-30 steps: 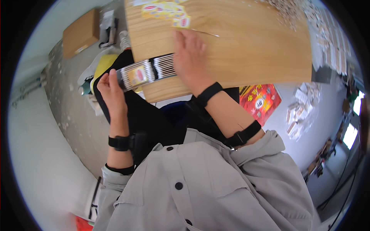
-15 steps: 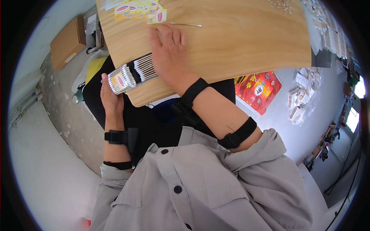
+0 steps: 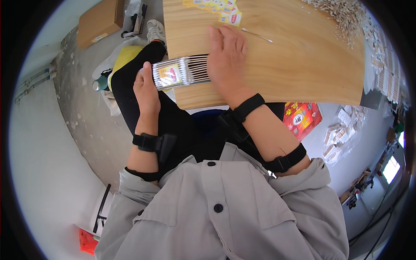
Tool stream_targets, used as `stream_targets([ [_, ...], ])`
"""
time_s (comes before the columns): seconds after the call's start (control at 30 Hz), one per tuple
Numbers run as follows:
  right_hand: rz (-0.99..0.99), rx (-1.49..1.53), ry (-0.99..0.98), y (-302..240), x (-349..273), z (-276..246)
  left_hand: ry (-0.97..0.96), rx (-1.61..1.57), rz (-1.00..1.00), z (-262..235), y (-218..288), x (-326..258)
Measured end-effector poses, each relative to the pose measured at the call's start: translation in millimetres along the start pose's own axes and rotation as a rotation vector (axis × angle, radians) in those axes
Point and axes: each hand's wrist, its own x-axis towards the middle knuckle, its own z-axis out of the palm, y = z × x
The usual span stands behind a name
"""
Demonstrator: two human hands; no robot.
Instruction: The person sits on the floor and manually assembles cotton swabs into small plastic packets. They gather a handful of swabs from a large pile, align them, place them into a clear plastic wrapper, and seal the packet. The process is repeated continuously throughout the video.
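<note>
My left hand grips the left end of a clear pack of cotton swabs with a yellow and red label, its thumb on top. The pack lies at the table's left edge. From its right end a row of cotton swabs runs on over a dark backing, side by side. My right hand lies over the right end of that row, fingers stretched out and a little blurred; its palm hides what is under it. A single cotton swab lies on the table beyond its fingertips.
Yellow label cards lie at the far edge of the wooden table. A heap of loose swabs is at the far right. More packed swabs and a red printed bag are below the right side. A cardboard box stands far left.
The view has shifted, so the table appears farther right. The pack and the swab row now lie nearly level and closer together, with less dark backing showing between them. Both hands stay at their ends.
</note>
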Motion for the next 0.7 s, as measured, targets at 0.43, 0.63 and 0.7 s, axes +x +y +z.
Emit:
stream_targets([
  [0.43, -0.015, 0.029, -0.059, -0.2, 0.4, -4.1, -0.605, 1.058, 0.928, 43.7, 67.9, -29.4],
  [0.63, -0.021, -0.005, -0.071, -0.5, 0.5, -4.9, -0.480, 1.024, 0.933, 40.6, 63.8, -30.6],
  [0.7, -0.022, -0.004, -0.075, -0.7, 0.9, -4.9, -0.459, 1.042, 0.931, 39.2, 63.5, -30.2],
])
